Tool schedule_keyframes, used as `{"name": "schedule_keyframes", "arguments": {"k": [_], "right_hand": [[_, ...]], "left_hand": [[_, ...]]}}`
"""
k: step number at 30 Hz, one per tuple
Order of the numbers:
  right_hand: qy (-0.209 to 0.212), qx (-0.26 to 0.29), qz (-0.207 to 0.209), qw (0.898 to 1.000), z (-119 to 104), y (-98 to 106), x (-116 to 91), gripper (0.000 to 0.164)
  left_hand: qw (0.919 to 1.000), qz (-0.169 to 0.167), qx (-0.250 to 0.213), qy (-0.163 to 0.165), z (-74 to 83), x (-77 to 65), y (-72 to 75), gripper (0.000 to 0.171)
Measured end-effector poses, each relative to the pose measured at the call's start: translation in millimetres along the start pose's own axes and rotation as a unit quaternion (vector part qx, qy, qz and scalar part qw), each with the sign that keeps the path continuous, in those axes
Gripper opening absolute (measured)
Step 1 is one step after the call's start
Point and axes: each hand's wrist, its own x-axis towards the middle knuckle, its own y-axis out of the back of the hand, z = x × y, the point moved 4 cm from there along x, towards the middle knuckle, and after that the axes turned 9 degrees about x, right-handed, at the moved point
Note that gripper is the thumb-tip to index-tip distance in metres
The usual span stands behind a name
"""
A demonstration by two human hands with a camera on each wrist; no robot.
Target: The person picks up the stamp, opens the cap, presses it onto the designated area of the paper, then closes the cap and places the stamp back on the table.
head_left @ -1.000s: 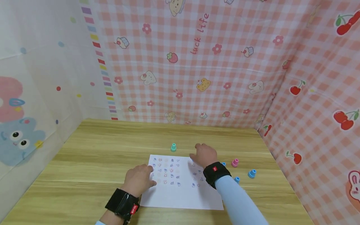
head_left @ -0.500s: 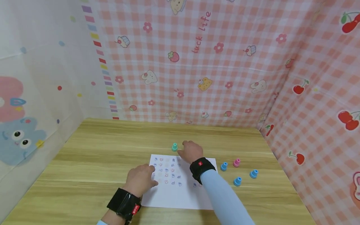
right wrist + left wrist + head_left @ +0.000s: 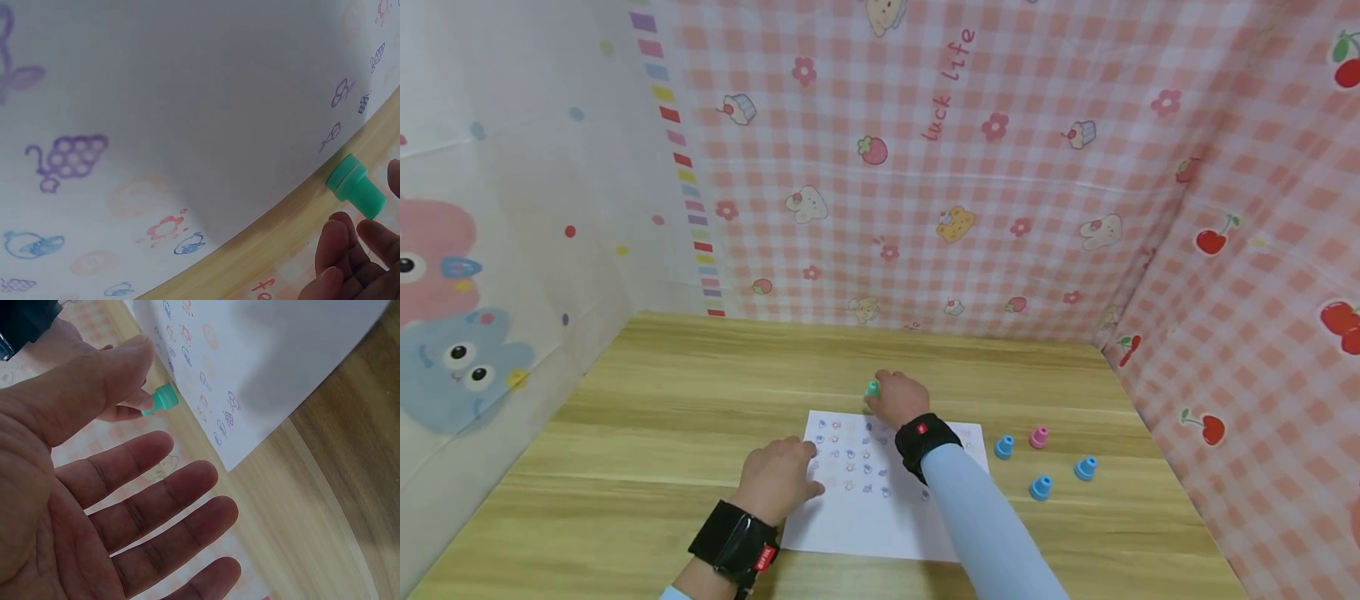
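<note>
A small green stamp (image 3: pixel 872 389) stands on the wooden table just beyond the paper's far edge. My right hand (image 3: pixel 902 400) reaches over the paper to it, fingertips close around the narrow handle. In the right wrist view the green stamp (image 3: pixel 357 187) sits between the thumb and the other fingers, with a gap on the thumb side; whether a fingertip touches it I cannot tell. My left hand (image 3: pixel 777 479) is at the left edge of the white paper (image 3: pixel 865 529), its fingers spread and holding nothing. Rows of small printed pictures in blue, red, orange and purple cover part of the sheet.
Right of the paper stand several more stamps: a pink stamp (image 3: pixel 1038 437) and blue ones, such as the nearer blue stamp (image 3: pixel 1041 487). Patterned cloth (image 3: pixel 895 192) hangs behind the table (image 3: pixel 700 367) and on both sides.
My right hand has moved left across the paper to the green stamp, uncovering the blue stamps on the right. The left hand stays in place. The head view has shifted slightly.
</note>
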Motion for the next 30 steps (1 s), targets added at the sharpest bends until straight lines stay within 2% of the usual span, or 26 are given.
{"name": "schedule_keyframes", "arguments": {"k": [5,11,17,30], "right_hand": [[0.025,-0.018,0.003,1.0,-2,-3,3,0.042],[0.042,-0.029,0.028,0.998,0,-8,7,0.026],[0.033,-0.001,0.042,0.999,5,-7,6,0.016],[0.02,0.074,0.042,0.996,16,17,-13,0.01]], "left_hand": [[1.0,-0.003,-0.005,0.0,0.1,-0.3,-1.6,0.048],[1.0,0.003,-0.009,0.0,-0.3,-0.5,-2.9,0.049],[0.9999,0.011,-0.006,-0.004,0.7,-1.4,-2.8,0.049],[0.9998,0.013,-0.011,-0.007,4.3,-0.6,-4.5,0.044]]}}
